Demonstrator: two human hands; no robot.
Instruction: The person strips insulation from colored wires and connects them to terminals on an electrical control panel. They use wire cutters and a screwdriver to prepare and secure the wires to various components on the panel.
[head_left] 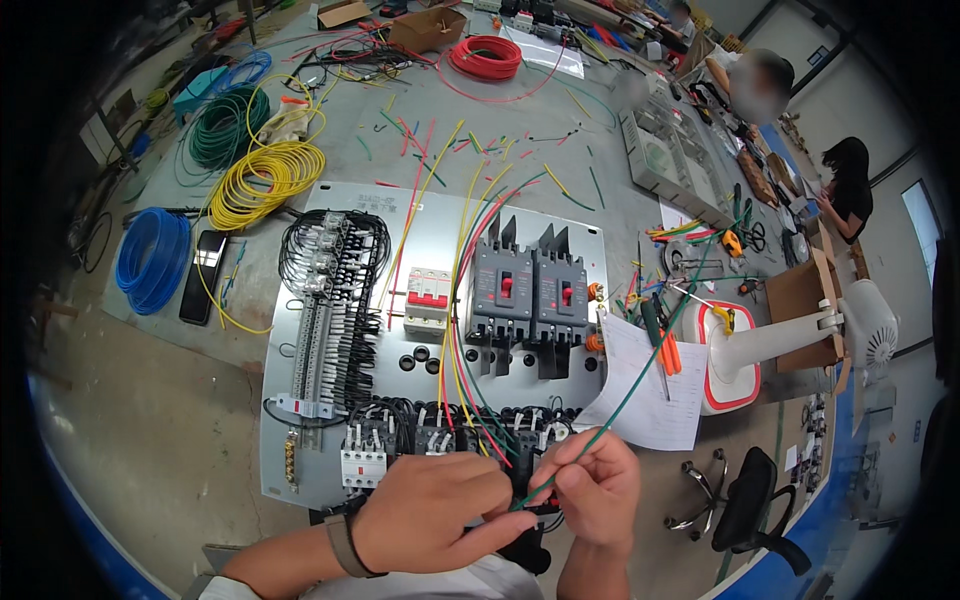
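Right hand (598, 490): thumb and forefinger pinched on a thin green plastic-sheathed wire (622, 408). Left hand (435, 510): thumb laid along the curled forefinger, the two pressed together on the wire's near end. The wire lies across both hands, in front of the lower edge of a silvery metal mounting plate (279, 462), then rises obliquely past a creased white paper sheet (685, 425) and orange-handled tools (672, 355).

Handling, my judgement: keep the pinches close together so the short span stays straight; grip firmly without kinking the sheath; let the long free length run clear of the tools.

Further out: two dark grey moulded breakers (500, 290) (560, 298) side by side on the plate; left of them, a white breaker with red levers (428, 298).

Unclear: left fingertips cover the wire's end, so its condition cannot be told. Far end is lost among loose wires at right. Hands hide part of the lower device row; fisheye rim darkens the corners.
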